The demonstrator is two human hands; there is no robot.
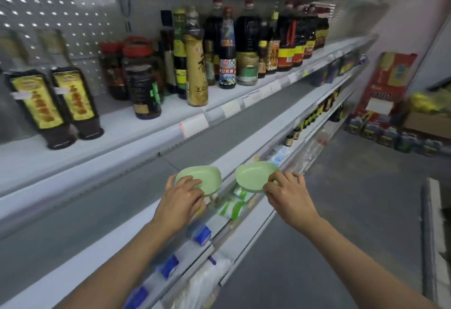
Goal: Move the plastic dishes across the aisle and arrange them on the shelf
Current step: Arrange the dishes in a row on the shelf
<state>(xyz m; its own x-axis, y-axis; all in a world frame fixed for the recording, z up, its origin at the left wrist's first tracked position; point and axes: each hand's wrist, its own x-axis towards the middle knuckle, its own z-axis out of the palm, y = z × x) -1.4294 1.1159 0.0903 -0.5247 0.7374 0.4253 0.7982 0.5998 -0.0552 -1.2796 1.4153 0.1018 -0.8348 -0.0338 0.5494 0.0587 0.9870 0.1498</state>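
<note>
Two pale green plastic dishes are held out in front of a person at a supermarket shelf unit, one in each hand. The left hand grips the left dish by its near rim, fingers curled over the edge into the bowl. The right hand pinches the near right rim of the right dish between fingers and thumb. Both dishes sit side by side, close but apart, at the front edge of a bare grey shelf; the left one seems to be over its edge, though whether it touches is unclear. The shelf above carries dark sauce bottles and jars. Below the dishes, lower shelves hold blue and white packets and a green and white packet.
</note>
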